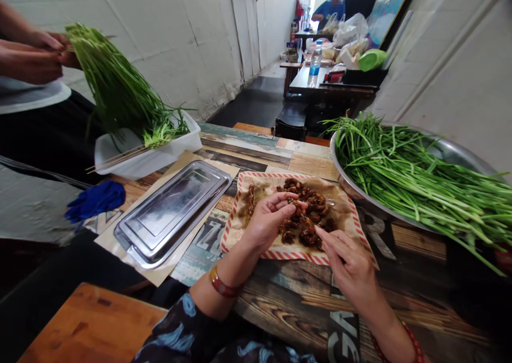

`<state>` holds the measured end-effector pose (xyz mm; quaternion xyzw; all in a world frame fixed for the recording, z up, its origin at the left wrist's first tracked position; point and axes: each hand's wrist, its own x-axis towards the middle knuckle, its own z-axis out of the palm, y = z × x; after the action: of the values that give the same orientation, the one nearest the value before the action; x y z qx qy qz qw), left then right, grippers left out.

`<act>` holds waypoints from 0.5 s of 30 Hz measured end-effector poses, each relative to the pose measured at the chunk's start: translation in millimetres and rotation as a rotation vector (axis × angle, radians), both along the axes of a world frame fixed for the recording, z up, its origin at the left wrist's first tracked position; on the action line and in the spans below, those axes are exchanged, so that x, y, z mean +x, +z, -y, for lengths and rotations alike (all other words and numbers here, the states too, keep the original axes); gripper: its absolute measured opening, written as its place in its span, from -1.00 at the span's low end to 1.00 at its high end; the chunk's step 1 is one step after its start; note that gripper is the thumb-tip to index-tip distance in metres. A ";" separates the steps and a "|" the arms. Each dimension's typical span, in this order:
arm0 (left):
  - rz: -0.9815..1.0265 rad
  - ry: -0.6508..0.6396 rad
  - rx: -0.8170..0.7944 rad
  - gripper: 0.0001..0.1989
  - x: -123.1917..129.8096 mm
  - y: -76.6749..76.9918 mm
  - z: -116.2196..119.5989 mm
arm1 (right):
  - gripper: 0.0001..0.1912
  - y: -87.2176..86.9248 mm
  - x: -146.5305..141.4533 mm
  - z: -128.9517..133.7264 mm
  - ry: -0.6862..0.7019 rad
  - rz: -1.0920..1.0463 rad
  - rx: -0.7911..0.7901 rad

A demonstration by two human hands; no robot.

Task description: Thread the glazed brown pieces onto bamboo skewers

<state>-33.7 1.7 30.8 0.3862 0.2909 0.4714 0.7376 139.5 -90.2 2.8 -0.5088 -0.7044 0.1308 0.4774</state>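
Brown-glazed pieces [310,237] lie by your left hand [272,216], which pinches one, and your right hand [347,253], whose hold I cannot tell. Printed paper [237,228] likely shields the table [276,296]; beyond them, rightward, a steel bowl [464,158] gathers greens [404,184].

1. Before you, on the tabletop [280,296], lies a paper sheet [230,240] with food pieces [314,198] on it, most toward its middle and right.
2. Your left hand [274,214] is over the sheet; your right hand [346,253] is at its right side.
3. Left of the sheet, a tray [172,208] rests on brown paper [162,275].
4. Farther left, a glove [96,200] lies beside that paper.
5. Behind the tray stands a tub [160,161], beneath greens [116,80] in a co-worker's hands [38,56].
6. On your right, a bowl [335,163] holds more greens [400,166].
7. Beyond, a bottle [314,64] stands on another table [298,81].
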 end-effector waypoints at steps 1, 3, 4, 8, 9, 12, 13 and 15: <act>0.001 0.001 0.003 -0.70 -0.1 0.1 0.0 | -0.64 -0.3 0.1 0.1 0.000 0.001 -0.003; 0.003 0.000 0.015 -0.71 -0.3 -0.2 -0.1 | -0.64 -0.6 0.1 0.2 0.000 -0.001 -0.010; 0.003 0.000 0.023 -0.72 -0.4 -0.5 -0.2 | -0.64 -0.5 -0.1 0.3 0.000 -0.001 -0.010; -0.026 0.020 0.065 -0.73 -0.4 -1.9 -0.3 | -0.63 0.6 -0.9 0.4 0.000 0.001 -0.002; -0.041 0.030 0.076 -0.73 -0.2 -2.0 -0.2 | -0.63 0.8 -1.0 0.3 0.001 0.002 -0.004; -0.084 0.054 0.089 -0.74 0.8 -2.1 0.2 | -0.64 0.1 -1.3 -0.2 -0.002 0.006 -0.008; -0.091 0.057 0.087 -0.74 1.1 -2.2 0.3 | -0.64 -0.5 -1.4 -0.3 -0.005 0.006 -0.004; -0.095 0.054 0.077 -0.74 1.4 -2.5 0.4 | -0.65 -2.2 -1.2 -0.6 -0.011 0.007 -0.001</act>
<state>-32.3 1.3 28.3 0.4281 0.3178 0.4831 0.6945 138.4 -89.6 0.6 -0.5134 -0.7032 0.1266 0.4753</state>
